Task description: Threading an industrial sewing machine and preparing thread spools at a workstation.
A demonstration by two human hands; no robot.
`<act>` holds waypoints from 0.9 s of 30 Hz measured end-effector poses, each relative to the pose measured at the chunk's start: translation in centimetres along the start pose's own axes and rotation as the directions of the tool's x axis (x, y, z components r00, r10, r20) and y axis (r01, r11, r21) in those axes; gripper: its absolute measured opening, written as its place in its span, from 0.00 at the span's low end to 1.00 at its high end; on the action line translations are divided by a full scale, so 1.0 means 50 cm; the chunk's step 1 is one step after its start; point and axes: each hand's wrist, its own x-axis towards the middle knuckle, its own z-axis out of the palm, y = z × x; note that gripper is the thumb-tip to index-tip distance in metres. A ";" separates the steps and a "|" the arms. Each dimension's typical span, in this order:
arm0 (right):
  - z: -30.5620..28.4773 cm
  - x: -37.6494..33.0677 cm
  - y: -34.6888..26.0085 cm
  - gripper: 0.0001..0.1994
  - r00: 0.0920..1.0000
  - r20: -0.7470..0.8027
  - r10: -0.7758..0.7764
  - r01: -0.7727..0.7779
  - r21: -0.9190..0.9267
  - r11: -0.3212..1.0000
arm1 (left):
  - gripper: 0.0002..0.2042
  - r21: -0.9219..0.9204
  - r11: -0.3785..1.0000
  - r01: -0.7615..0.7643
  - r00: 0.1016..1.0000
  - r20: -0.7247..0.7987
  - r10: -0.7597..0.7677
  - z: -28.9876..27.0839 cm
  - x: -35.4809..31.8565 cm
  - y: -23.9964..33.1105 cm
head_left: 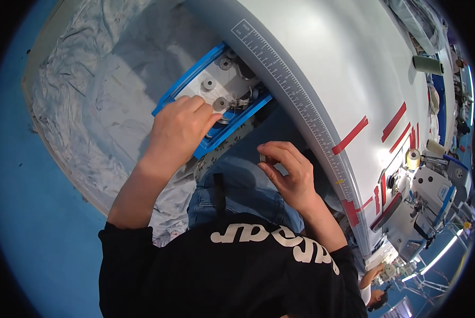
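A blue drawer (176, 89) juts out from under the sewing table's edge, and several metal bobbins lie in it. One grey bobbin (209, 83) lies near its middle, and another bobbin (220, 104) is right beside my left fingertips. My left hand (180, 127) reaches over the drawer's near side with fingers curled together; what they grip, if anything, is hidden. Above my lap, my right hand (290, 172) pinches a small metal bobbin (263, 158), only partly visible between thumb and fingers.
The white table (322, 69) carries a printed ruler along its curved edge and red tape strips (351, 135). A sewing machine (433, 185) stands at right, near a thread cone (413, 158). Crumpled pale fabric (73, 90) fills the left. Another person (372, 294) sits at lower right.
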 end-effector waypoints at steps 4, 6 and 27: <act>0.002 -0.008 -0.003 0.15 1.000 0.005 0.007 -0.007 -0.006 1.000 | 0.08 -0.030 0.998 0.048 0.999 0.020 -0.048 -0.002 -0.013 -0.004; 0.000 -0.012 -0.006 0.15 1.000 -0.020 0.021 -0.021 -0.014 1.000 | 0.09 -0.001 1.000 0.028 0.998 0.055 -0.028 -0.006 -0.027 -0.011; 0.017 -0.029 -0.003 0.15 0.999 -0.003 0.042 -0.042 0.014 0.999 | 0.11 0.302 0.953 -0.005 0.999 -0.040 0.018 0.024 0.084 -0.009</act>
